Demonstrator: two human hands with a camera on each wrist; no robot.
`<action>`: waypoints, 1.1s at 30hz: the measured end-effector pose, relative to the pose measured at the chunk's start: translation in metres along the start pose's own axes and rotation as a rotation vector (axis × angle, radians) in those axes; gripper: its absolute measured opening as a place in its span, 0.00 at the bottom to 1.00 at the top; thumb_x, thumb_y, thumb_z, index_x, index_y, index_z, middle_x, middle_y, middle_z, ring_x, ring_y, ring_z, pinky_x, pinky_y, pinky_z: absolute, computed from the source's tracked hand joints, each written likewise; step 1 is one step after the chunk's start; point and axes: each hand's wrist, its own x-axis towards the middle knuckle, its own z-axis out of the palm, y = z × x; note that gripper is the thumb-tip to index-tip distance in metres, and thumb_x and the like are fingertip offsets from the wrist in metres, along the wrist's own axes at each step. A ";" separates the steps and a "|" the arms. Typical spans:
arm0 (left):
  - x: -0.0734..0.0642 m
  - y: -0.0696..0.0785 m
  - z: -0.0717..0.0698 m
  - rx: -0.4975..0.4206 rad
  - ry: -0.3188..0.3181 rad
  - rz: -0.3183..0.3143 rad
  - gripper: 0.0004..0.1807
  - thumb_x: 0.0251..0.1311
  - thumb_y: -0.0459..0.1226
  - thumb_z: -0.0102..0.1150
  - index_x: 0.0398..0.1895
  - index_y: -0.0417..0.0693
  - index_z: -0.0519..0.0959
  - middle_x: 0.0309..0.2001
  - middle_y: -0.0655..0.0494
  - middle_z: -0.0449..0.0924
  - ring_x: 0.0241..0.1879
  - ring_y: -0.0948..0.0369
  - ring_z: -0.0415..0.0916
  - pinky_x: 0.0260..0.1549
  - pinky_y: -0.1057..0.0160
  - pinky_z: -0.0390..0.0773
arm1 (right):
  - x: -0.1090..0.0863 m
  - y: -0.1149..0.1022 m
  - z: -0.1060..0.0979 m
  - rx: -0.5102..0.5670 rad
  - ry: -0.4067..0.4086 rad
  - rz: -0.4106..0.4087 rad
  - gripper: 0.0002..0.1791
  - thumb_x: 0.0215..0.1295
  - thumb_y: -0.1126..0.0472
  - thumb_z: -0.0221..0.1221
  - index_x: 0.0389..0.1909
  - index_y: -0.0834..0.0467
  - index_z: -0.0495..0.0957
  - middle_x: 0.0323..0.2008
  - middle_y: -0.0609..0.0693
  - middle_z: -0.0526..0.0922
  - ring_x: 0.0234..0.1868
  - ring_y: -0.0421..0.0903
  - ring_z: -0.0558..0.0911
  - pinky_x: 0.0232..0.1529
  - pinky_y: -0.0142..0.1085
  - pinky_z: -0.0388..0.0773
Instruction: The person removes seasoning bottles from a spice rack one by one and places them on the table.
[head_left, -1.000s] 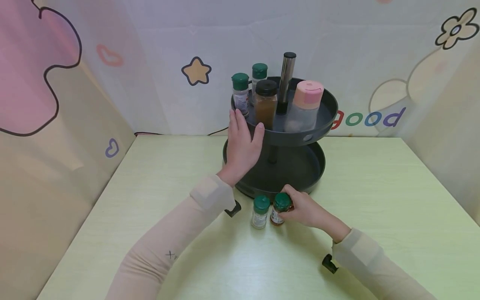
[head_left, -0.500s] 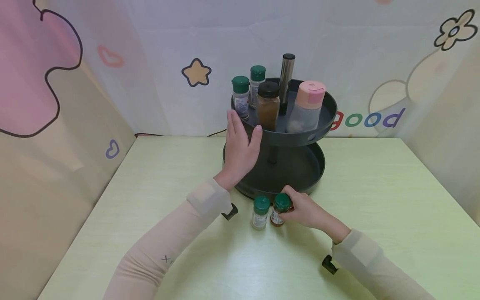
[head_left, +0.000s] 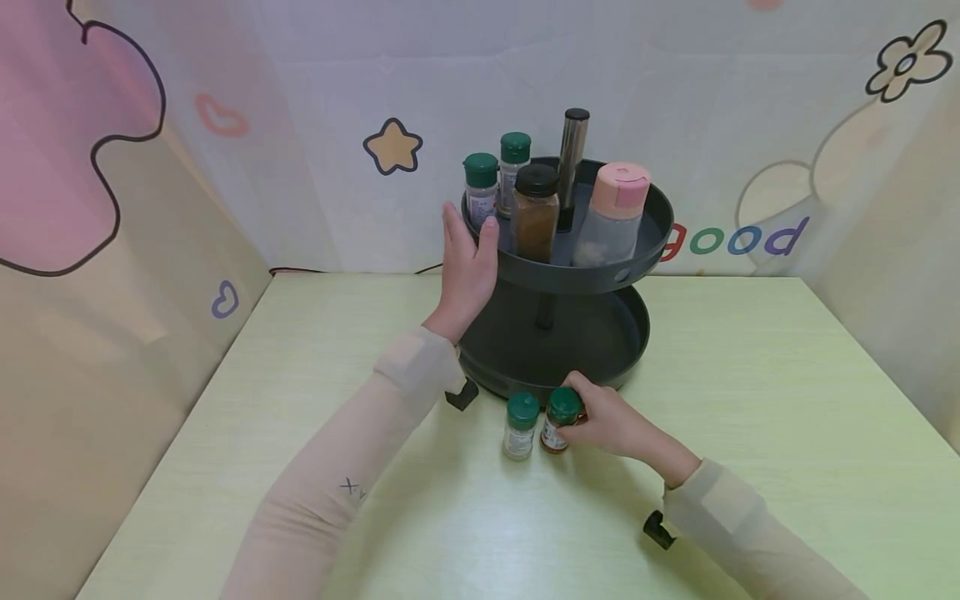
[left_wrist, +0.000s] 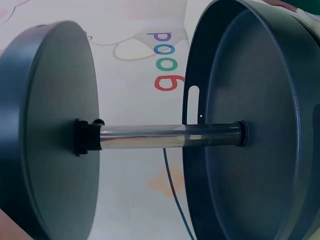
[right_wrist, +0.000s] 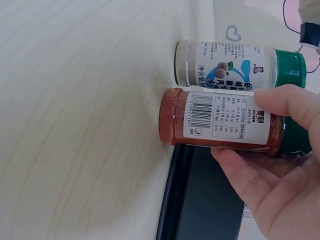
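Observation:
My left hand [head_left: 468,271] lies with extended fingers at the left rim of the upper tier [head_left: 585,279] of a dark two-tier turntable rack. In the left wrist view, a metal post [left_wrist: 170,136] joins the upper tier to the lower tier [left_wrist: 260,125]. My right hand [head_left: 611,421] grips a spice jar of red powder [right_wrist: 225,120], green-capped, between thumb and fingers. It stands upright on the table in front of the rack. Close at its left is a second green-capped spice jar [head_left: 519,433] with pale contents.
The upper tier carries two green-capped jars [head_left: 482,187], a black-lidded jar of brown powder [head_left: 536,221], the post's top [head_left: 574,158] and a pink-capped clear bottle [head_left: 611,225]. A printed cloth [head_left: 315,167] hangs behind the pale table [head_left: 337,333].
The upper tier has turned slightly, its front jars shifting right. My left hand has then slid left and back along the rim. My right hand and the two table jars hold their places.

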 end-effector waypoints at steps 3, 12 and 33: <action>0.004 -0.003 0.001 -0.006 -0.017 -0.016 0.40 0.63 0.53 0.34 0.68 0.50 0.28 0.70 0.59 0.25 0.69 0.63 0.26 0.67 0.62 0.37 | 0.000 0.000 0.000 0.000 -0.001 -0.003 0.19 0.49 0.61 0.63 0.37 0.58 0.64 0.30 0.50 0.76 0.27 0.42 0.72 0.29 0.32 0.71; 0.008 -0.014 0.002 -0.005 -0.037 -0.039 0.38 0.63 0.54 0.32 0.68 0.53 0.29 0.70 0.64 0.27 0.69 0.65 0.29 0.66 0.63 0.40 | 0.000 0.000 0.001 0.007 0.003 0.001 0.18 0.49 0.60 0.63 0.37 0.57 0.64 0.30 0.50 0.76 0.27 0.42 0.71 0.28 0.32 0.71; 0.012 -0.016 0.004 -0.006 -0.049 0.043 0.38 0.62 0.46 0.37 0.68 0.53 0.29 0.70 0.62 0.29 0.69 0.63 0.32 0.66 0.60 0.42 | -0.001 0.000 -0.001 -0.003 -0.003 -0.002 0.19 0.48 0.61 0.63 0.37 0.58 0.63 0.31 0.50 0.77 0.27 0.42 0.71 0.29 0.32 0.71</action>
